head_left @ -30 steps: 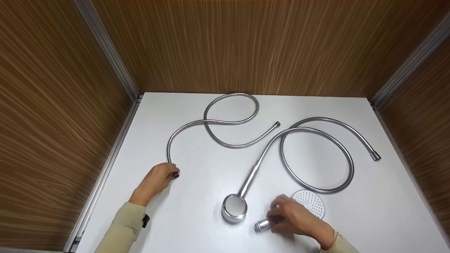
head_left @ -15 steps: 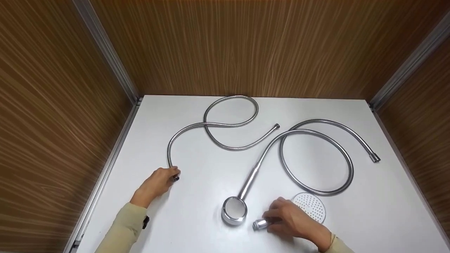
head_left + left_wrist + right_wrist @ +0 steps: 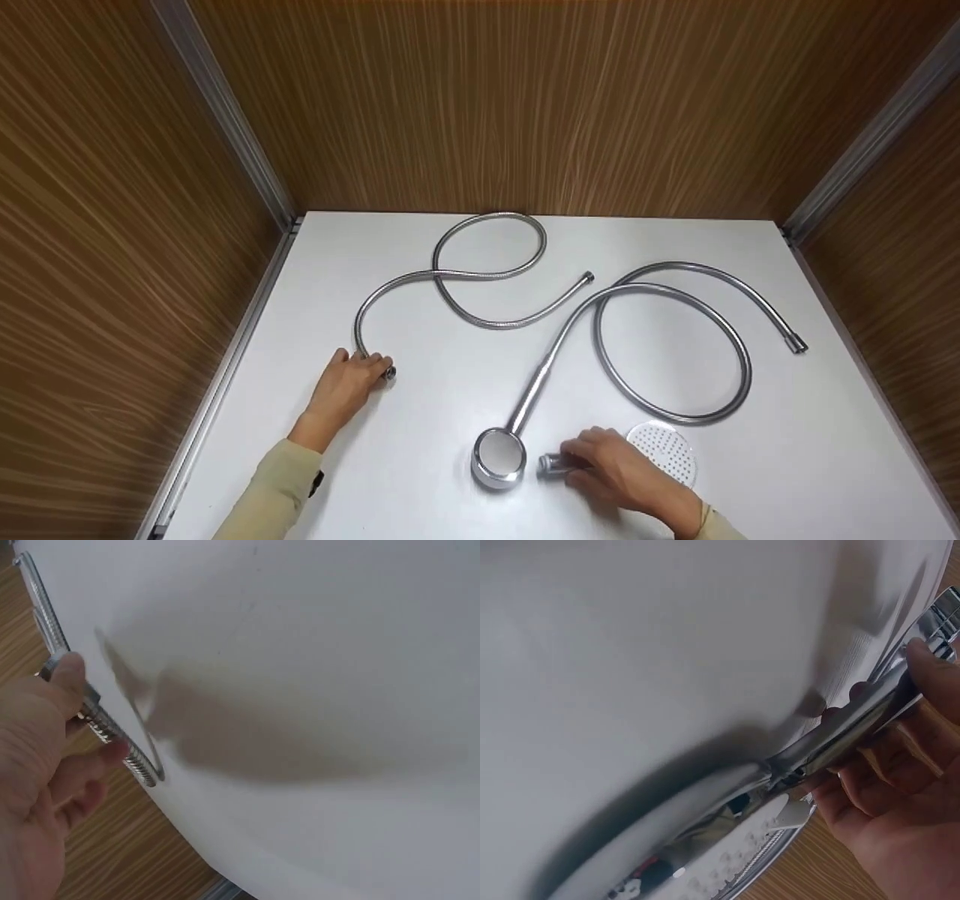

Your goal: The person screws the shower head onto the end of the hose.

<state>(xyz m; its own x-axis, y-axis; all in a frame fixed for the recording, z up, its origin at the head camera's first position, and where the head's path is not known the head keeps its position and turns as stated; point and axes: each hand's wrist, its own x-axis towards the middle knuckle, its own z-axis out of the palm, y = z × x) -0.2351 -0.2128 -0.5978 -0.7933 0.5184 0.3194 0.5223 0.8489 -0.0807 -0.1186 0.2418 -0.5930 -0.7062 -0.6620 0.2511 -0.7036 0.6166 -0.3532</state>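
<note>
In the head view, my left hand (image 3: 346,390) pinches one end of a thin corrugated metal shower hose (image 3: 487,275), and its end fitting (image 3: 389,373) pokes out past the fingers. The left wrist view shows the thumb and fingers around the ribbed hose (image 3: 109,727) close over the table. My right hand (image 3: 626,472) grips the chrome handle of a shower head with a round white perforated face (image 3: 664,452). The handle's bare end (image 3: 551,465) points left. In the right wrist view the thumb and fingers wrap that handle (image 3: 840,731).
Between the hands lies a second chrome shower head (image 3: 499,456), joined to a thicker looped hose (image 3: 741,352) whose free end (image 3: 796,343) lies at the right. The white table (image 3: 442,390) is bounded by a wood-grain back wall (image 3: 495,105) and side walls.
My left hand has turned the hose's end fitting to the right and slightly away. The shower head's handle end in my right hand has shifted slightly away. The head view has tilted up a little.
</note>
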